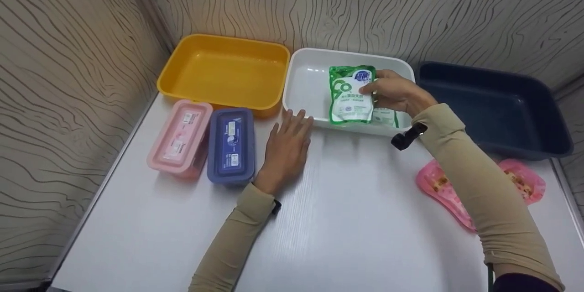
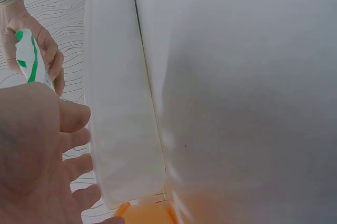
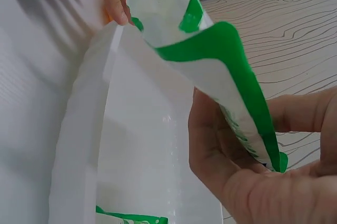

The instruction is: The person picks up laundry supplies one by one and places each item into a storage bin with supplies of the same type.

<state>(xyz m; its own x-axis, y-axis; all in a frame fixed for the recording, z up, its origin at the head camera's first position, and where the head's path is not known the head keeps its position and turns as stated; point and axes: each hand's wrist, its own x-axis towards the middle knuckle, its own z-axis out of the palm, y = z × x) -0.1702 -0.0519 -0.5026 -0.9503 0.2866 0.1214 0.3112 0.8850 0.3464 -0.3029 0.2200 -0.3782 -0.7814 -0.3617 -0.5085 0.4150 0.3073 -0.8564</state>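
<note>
My right hand (image 1: 394,91) pinches a green-and-white pouch (image 1: 349,100) by its side edge, thumb across the printed front. The pouch is held over the white plastic bin (image 1: 305,84) at the back centre. Behind it, a second green-and-white pouch (image 1: 387,117) lies in the bin's right part, mostly hidden; the right wrist view shows its green edge (image 3: 131,217) at the bottom. At the bin's front left corner, my left hand (image 1: 287,148) rests with fingers extended, fingertips at the rim. In the left wrist view its fingers lie along the bin's outer wall (image 2: 118,87).
A yellow bin (image 1: 223,70) stands left of the white one, a dark blue bin (image 1: 488,105) right of it. Pink (image 1: 180,137) and blue (image 1: 231,146) lidded boxes sit beside my left hand. Pink packages (image 1: 524,182) lie partly under my right forearm. Patterned walls enclose the table.
</note>
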